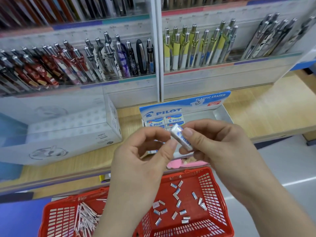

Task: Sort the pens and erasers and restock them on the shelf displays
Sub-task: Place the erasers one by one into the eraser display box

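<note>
A white Pilot eraser (181, 138) is pinched between the thumb and fingers of my right hand (220, 144), held in the air in front of the Pilot eraser display box (220, 112). My left hand (142, 156) touches the eraser's lower end with its thumb and fingertips. Several erasers (166, 121) stand in rows at the box's left side. Below, a red basket (212, 190) holds several loose erasers (177, 202). A second red basket (56, 218) at the lower left holds several wrapped pens (85, 216).
Tilted racks of pens (102, 57) fill the displays above the wooden shelf (266, 106). A large white box (65, 129) stands at the left. A pink item (184, 164) lies at the shelf's front edge. Grey floor (289, 165) shows at the right.
</note>
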{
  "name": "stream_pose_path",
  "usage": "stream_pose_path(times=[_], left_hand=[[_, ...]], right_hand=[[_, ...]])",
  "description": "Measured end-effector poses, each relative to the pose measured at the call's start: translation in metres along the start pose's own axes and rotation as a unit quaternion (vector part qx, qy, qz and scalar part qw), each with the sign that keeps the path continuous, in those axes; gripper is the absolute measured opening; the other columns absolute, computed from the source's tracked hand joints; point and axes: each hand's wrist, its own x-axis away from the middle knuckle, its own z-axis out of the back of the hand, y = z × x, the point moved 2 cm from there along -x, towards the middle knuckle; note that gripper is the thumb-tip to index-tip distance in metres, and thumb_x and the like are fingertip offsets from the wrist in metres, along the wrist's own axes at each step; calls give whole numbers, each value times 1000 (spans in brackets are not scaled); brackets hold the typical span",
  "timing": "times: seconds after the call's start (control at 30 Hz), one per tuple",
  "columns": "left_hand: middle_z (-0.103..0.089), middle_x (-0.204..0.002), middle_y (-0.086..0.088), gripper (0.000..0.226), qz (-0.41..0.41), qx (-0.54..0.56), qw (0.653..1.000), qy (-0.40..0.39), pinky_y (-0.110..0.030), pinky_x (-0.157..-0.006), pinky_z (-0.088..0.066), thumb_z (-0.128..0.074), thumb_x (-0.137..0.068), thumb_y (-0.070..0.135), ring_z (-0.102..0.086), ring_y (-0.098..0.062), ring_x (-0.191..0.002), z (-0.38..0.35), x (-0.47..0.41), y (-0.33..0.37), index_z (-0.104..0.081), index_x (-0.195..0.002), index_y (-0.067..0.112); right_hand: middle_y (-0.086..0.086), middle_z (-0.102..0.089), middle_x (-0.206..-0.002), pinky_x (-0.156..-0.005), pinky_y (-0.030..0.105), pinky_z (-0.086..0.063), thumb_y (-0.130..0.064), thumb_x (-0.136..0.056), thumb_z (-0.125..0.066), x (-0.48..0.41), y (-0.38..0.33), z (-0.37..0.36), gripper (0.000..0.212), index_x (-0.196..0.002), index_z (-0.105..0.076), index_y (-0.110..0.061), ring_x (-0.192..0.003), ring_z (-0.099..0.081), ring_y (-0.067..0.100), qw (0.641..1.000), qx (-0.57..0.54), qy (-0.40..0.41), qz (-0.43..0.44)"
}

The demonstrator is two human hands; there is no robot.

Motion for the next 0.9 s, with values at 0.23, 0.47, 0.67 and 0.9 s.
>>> stream_pose_path(times=[0.23,0.47,0.67,0.9], left_hand=[[-73,-81,10,22,-15,-53,997,-50,-30,-74,-55,-69,-68,31,-69,-9,-78,9,-18,3,-72,-88,39],[-64,-75,15,16,-58,-218,973,40,-8,-63,-44,-71,-79,19,-59,0,-70,16,-19,-18,-71,-80,34],[-59,-90,19,21,-59,-285,952,97,-7,-69,-45,-65,-84,20,-59,1,-77,21,-15,-35,-70,-103,29],[-68,-82,11,43,10,-187,977,99,-4,-59,-44,-69,-81,16,-63,0,-72,21,-18,-32,-56,-89,56]], right_hand=[[8,-74,-87,-68,38,-56,-29,-61,-76,-7,-8,9,26,-85,-76,-19,-75,-69,28,997,61,-53,7],[-6,-69,-67,-69,33,-55,-14,-69,-81,-24,-3,16,18,-78,-72,-27,-65,-65,7,948,309,32,65],[-11,-64,-79,-75,26,-51,-14,-73,-78,-33,2,11,21,-88,-70,-26,-72,-60,4,880,461,53,104],[-16,-61,-81,-76,27,-50,-9,-76,-72,-42,1,3,36,-109,-65,-24,-74,-60,2,892,444,11,86]])
